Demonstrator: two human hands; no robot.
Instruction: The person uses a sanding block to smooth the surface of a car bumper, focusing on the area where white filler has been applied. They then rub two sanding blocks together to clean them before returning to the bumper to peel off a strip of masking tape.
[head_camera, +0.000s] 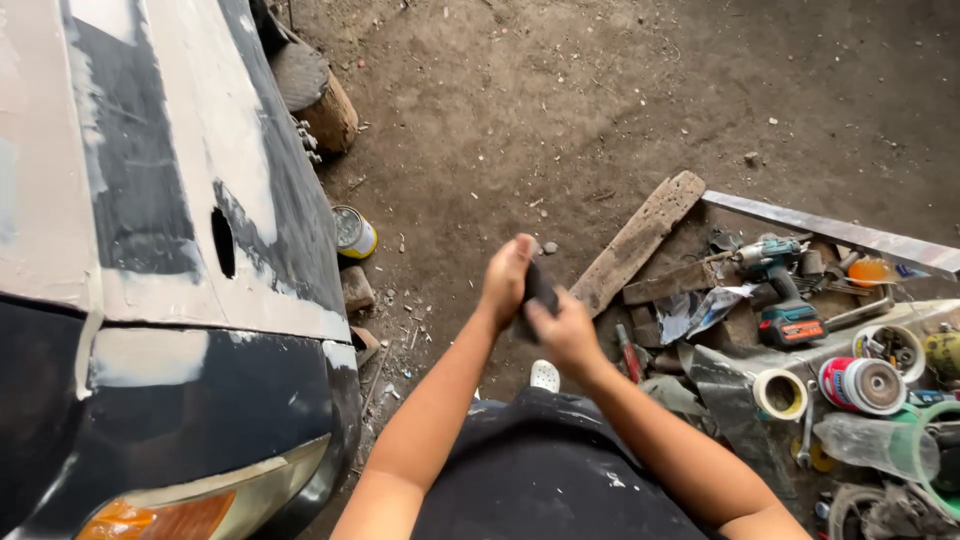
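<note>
We've got a dark sanding pad (538, 290) at frame centre, gripped by both hands: left hand (506, 280) clamped on its top, right hand (565, 330) pinching its lower edge. Round yellow-labelled can (353, 232) at 9 o'clock, beside the patched car hood (180, 150). Red-white-labelled disc stack (862, 385) at 4 o'clock.

Car body (150, 230): dark blue-black, patched with pale beige filler. Headlight (160, 515): orange corner. Tin can (352, 232): yellow. Cordless drill (780, 285): teal and black, red base. Tape roll (780, 393): cream. Sanding pad (537, 290) in hands: dark grey. Floor (560, 100): brown dirt.
</note>
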